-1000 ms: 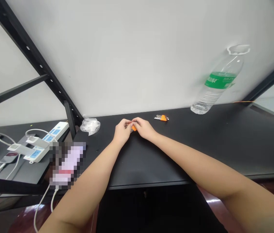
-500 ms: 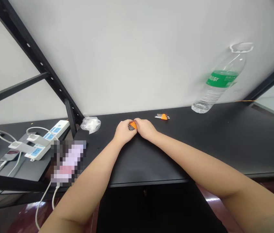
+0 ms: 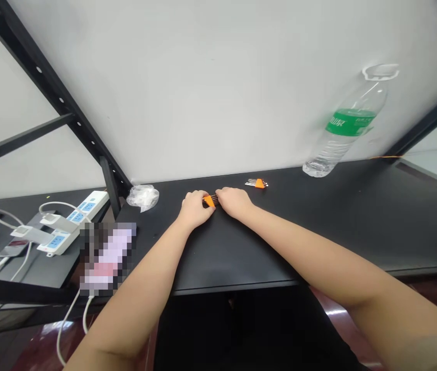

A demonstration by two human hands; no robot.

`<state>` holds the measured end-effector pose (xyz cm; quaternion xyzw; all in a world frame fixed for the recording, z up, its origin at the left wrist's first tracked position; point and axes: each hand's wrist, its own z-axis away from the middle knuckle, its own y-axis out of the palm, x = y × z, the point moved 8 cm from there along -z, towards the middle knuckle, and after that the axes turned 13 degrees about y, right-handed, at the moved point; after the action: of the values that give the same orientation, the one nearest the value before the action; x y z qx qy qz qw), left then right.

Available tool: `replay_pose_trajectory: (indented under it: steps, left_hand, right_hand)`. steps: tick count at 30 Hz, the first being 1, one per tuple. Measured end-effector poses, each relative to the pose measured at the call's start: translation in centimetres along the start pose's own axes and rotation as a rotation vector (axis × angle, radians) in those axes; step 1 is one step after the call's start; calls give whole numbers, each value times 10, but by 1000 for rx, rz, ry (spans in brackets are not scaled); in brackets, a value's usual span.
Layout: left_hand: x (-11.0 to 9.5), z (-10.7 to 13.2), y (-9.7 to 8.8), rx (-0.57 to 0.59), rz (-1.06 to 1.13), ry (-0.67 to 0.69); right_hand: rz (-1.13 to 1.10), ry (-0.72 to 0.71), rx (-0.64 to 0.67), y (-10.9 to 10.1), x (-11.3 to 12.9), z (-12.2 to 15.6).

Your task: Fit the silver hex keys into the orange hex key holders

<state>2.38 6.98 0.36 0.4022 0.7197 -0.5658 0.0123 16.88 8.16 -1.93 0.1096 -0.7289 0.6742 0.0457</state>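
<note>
Between my two hands, just above the black table, is a hex key set with an orange holder point(image 3: 209, 201) and several dark keys sticking out. My left hand point(image 3: 195, 208) is closed, pinching the orange holder between thumb and fingers. The fingers of my right hand point(image 3: 236, 202) are closed around the right ends of the keys; the fingertips are partly hidden. A second hex key set point(image 3: 259, 183), with an orange holder and silvery keys, lies behind and right of my hands, apart from them.
A crumpled clear plastic bag point(image 3: 143, 197) lies left of my hands. A large water bottle point(image 3: 342, 129) with a green label stands by the wall at right. On the left are a white power strip point(image 3: 75, 219), cables and a blurred phone-like screen point(image 3: 110, 257).
The orange holder, earlier against my right fingers with keys pointing left, is now in my left fingers with keys pointing right. My hands have moved slightly apart.
</note>
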Motion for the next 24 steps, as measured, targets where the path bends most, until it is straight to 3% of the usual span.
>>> replay_pose_trajectory:
  steps: [15,24]
  left_hand:
    - [5,10,-16,44,-7,-59]
    - [7,9,-15,160,-64,-97]
  right_hand:
    - [46,28,-58,-2,-7,2]
    - [-122,85,-23,-21,-37,2]
